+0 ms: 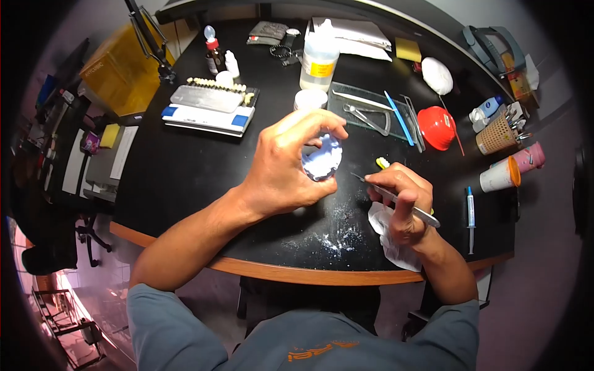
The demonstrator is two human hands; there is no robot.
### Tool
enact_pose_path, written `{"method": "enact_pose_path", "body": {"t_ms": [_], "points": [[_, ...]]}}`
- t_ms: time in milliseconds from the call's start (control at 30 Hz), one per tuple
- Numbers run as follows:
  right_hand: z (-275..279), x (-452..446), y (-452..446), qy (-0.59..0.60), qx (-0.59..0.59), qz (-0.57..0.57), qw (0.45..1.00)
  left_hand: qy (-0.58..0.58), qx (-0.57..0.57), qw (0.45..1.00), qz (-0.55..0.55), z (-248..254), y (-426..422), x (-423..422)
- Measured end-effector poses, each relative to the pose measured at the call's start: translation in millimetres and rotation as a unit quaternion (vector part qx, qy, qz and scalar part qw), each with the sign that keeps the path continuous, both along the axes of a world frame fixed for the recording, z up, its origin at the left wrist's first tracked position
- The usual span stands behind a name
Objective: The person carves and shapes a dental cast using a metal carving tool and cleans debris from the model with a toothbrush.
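Half-curled, the left hand (278, 161) held a white cast (327, 161); the right hand (408, 216) pinched a metal tool (427, 217). Powder (338, 242) dusted the table (167, 176); a yellow box (120, 74) stood at ten o'clock.

It's a dental lab (tooth samples (211, 83), dropper bottle (215, 60)).

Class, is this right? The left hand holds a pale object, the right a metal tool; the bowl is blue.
The bowl is red, not blue, as the head view shows; the left hand holds the pale object, the right hand the tool.
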State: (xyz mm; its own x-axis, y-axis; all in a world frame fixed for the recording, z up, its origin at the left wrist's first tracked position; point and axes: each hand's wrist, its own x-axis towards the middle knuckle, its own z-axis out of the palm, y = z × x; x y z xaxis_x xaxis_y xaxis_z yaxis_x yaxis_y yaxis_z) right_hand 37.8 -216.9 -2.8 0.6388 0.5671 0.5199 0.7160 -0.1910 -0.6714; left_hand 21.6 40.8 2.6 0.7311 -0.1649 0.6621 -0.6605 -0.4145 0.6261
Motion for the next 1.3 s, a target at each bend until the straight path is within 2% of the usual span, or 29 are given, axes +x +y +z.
{"method": "enact_pose_path", "body": {"t_ms": [67,167,267,433,600,700,867,1033,1300], "points": [[-3.1,1.0,6.6,-0.041,0.023,-0.001,0.999,0.021,-0.009,1.000,0.009,-6.2,-0.5,-0.6],[0.2,-0.1,10.6,-0.071,-0.003,-0.027,0.997,-0.023,0.015,0.999,0.020,-9.9,-3.0,-1.0],[3.6,-0.5,7.8,-0.069,-0.046,-0.026,0.996,-0.053,0.026,0.998,0.022,-11.8,-3.9,-1.1],[-1.7,-0.4,8.3,-0.074,-0.017,-0.024,0.997,-0.085,0.055,0.994,0.026,-7.7,-2.9,-2.2],[1.6,-6.6,9.2,-0.066,0.014,-0.052,0.996,-0.043,0.034,0.998,-0.001,-7.5,-3.0,-1.3],[3.7,-2.9,6.7,-0.108,-0.011,-0.031,0.994,-0.023,0.017,0.999,-0.027,-8.8,-2.4,-0.6],[5.2,-7.6,9.1,-0.112,0.004,-0.028,0.993,-0.018,0.019,0.999,-0.042,-8.9,-4.5,-2.2],[3.6,-9.0,10.7,-0.155,0.071,0.008,0.985,-0.032,0.026,0.999,-0.032,-10.1,-5.3,-3.9],[9.6,-17.6,7.9,-0.102,0.112,0.067,0.986,-0.010,0.014,0.997,-0.073,-5.5,-9.7,-9.4]]}}
